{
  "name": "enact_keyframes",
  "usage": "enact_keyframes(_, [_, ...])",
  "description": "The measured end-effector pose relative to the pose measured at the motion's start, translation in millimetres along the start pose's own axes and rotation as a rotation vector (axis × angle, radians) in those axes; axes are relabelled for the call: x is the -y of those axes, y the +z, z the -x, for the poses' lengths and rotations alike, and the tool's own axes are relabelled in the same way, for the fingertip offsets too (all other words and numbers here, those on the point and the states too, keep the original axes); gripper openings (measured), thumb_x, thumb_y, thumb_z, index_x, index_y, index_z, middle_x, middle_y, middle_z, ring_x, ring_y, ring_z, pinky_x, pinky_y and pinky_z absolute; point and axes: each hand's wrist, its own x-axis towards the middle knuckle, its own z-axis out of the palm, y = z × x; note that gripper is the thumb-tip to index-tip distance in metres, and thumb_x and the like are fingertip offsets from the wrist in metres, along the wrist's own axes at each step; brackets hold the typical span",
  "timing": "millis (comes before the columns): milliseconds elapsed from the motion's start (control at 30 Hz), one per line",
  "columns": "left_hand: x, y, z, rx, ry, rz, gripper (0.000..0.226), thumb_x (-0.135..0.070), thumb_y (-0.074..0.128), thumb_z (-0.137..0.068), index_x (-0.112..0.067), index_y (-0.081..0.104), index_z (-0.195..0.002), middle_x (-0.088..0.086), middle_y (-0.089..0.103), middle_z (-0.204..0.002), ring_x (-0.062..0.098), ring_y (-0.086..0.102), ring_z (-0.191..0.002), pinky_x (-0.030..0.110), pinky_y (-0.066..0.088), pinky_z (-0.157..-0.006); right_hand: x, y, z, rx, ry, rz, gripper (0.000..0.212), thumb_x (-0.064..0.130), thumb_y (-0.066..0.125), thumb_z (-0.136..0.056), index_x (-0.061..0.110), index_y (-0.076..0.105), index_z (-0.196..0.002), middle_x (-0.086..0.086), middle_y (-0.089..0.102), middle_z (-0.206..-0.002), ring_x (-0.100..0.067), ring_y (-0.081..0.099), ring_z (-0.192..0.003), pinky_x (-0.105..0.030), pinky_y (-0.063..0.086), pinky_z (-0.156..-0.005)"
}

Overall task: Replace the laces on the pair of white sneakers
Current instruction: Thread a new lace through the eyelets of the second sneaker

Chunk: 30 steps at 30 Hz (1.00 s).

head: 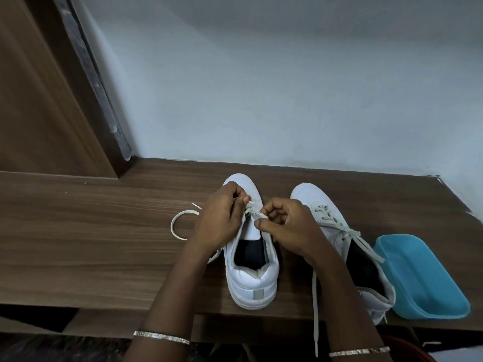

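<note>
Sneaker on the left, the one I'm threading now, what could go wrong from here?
1. Left hand and right hand pinch the lace at the eyelets nearest the toe while its loose loop lies on the table; the ends may come out uneven.
2. The other sneaker sits with its heel at the table's front edge, and its hanging lace runs past your right forearm; a snag could drag it off.

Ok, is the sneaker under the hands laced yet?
Barely. The sneaker has a bare tongue; on it lace shows only at the front eyelets, where the left hand and right hand pinch it.
</note>
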Motion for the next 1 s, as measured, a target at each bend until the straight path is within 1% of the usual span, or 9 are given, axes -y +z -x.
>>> enact_keyframes(100, [-2.2,0.8,8.3,-0.058,0.018,-0.072,0.012,-0.021,0.054,-0.1,-0.021,0.052,-0.087,-0.009,0.056,-0.082,0.009,0.051,-0.073,0.031,0.037,-0.066,-3.5,0.1,0.9,0.019,0.029,-0.09,0.007,0.017,0.08,-0.08,0.017,0.074,-0.083,-0.005,0.073,-0.076,-0.009,0.061,-0.062,-0.026,0.052,-0.062])
enact_keyframes(233, [-11.3,6.2,29.7,-0.135,-0.03,-0.177,0.01,-0.028,0.056,-0.099,-0.021,0.058,-0.092,-0.007,0.057,-0.096,0.014,0.055,-0.088,0.036,0.044,-0.071,-4.9,-0.3,4.4,0.055,0.052,-0.242,0.004,0.012,0.078,-0.084,0.015,0.077,-0.086,-0.004,0.073,-0.076,-0.01,0.064,-0.068,-0.027,0.05,-0.062])
enact_keyframes(433, [-26.6,14.7,41.8,-0.212,-0.098,-0.269,0.017,-0.032,0.055,-0.1,-0.017,0.062,-0.094,-0.003,0.059,-0.098,0.021,0.058,-0.089,0.042,0.048,-0.069,-8.3,4.8,8.2,0.028,0.08,-0.38,0.003,0.011,0.077,-0.086,0.011,0.079,-0.086,-0.018,0.074,-0.082,-0.02,0.061,-0.069,-0.03,0.048,-0.064])
enact_keyframes(533, [-27.2,16.4,41.8,-0.228,-0.112,-0.272,0.018,-0.032,0.056,-0.1,-0.016,0.062,-0.094,-0.002,0.06,-0.098,0.021,0.058,-0.089,0.041,0.048,-0.069,-9.1,5.2,10.3,0.034,0.09,-0.438,0.005,0.011,0.076,-0.087,0.009,0.08,-0.089,-0.018,0.075,-0.086,-0.022,0.059,-0.071,-0.029,0.047,-0.064])
enact_keyframes(667, [-23.1,20.4,39.2,-0.258,-0.136,-0.243,0.016,-0.031,0.057,-0.099,-0.016,0.061,-0.092,-0.002,0.061,-0.096,0.021,0.058,-0.09,0.04,0.046,-0.069,-9.7,6.9,11.5,0.015,0.116,-0.492,0.006,0.009,0.076,-0.086,0.006,0.08,-0.089,-0.017,0.075,-0.086,-0.018,0.058,-0.069,-0.024,0.047,-0.061])
enact_keyframes(800, [-20.1,24.3,34.2,-0.261,-0.127,-0.236,0.016,-0.028,0.059,-0.097,-0.014,0.06,-0.09,-0.002,0.06,-0.094,0.021,0.058,-0.088,0.038,0.044,-0.068,-11.2,8.7,11.8,0.01,0.119,-0.535,0.005,0.008,0.076,-0.086,0.006,0.08,-0.088,-0.021,0.073,-0.085,-0.023,0.056,-0.072,-0.028,0.046,-0.065])
enact_keyframes(900, [-13.2,24.9,33.5,-0.263,-0.109,-0.173,0.014,-0.026,0.063,-0.094,-0.014,0.061,-0.086,-0.004,0.063,-0.089,0.017,0.057,-0.086,0.031,0.037,-0.067,-11.5,8.4,12.5,0.044,0.123,-0.573,0.01,0.015,0.075,-0.088,0.007,0.08,-0.091,-0.026,0.073,-0.092,-0.029,0.057,-0.08,-0.037,0.047,-0.075])
enact_keyframes(933, [-10.7,24.7,32.7,-0.255,-0.094,-0.144,0.015,-0.028,0.062,-0.092,-0.015,0.062,-0.085,-0.005,0.064,-0.088,0.017,0.058,-0.085,0.032,0.038,-0.068,-12.0,7.8,12.6,0.053,0.135,-0.601,0.013,0.019,0.074,-0.09,0.007,0.08,-0.092,-0.025,0.073,-0.092,-0.029,0.058,-0.081,-0.038,0.047,-0.076])
enact_keyframes(1000, [-6.9,23.6,31.1,-0.243,-0.078,-0.084,0.018,-0.034,0.06,-0.088,-0.017,0.063,-0.083,-0.008,0.065,-0.086,0.016,0.06,-0.083,0.035,0.045,-0.07,-11.3,8.1,12.6,0.04,0.17,-0.657,0.019,0.023,0.069,-0.094,0.008,0.08,-0.092,-0.018,0.071,-0.086,-0.024,0.058,-0.078,-0.032,0.047,-0.07])
